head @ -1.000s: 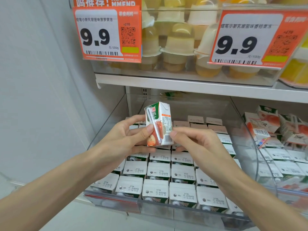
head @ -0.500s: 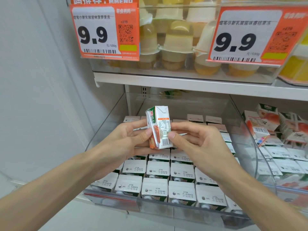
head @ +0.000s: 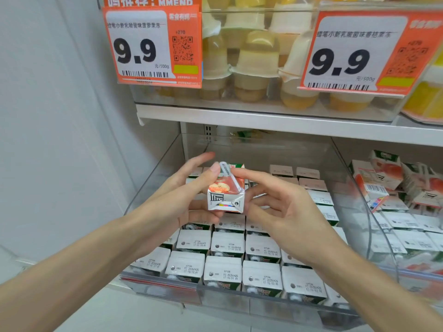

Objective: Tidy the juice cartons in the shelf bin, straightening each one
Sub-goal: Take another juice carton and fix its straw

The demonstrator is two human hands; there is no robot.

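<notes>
A small juice carton (head: 226, 192) with an orange fruit picture and a wrapped straw is held above the clear shelf bin (head: 165, 287), tipped so its folded bottom faces me. My left hand (head: 189, 190) grips it from the left, thumb near the straw's top and fingers under it. My right hand (head: 280, 202) pinches it from the right, index finger on the upper edge. Below, rows of cartons (head: 225, 271) stand upright with their white dated tops up.
A neighbouring bin at the right holds jumbled cartons (head: 383, 183) lying at angles. The shelf above (head: 263, 121) carries jelly cups (head: 254, 65) behind two orange 9.9 price tags (head: 153, 44). A grey wall (head: 60, 116) closes the left side.
Both hands have turned the carton from upright to tipped back, so its bottom now faces me. It sits slightly lower and nearer the bin.
</notes>
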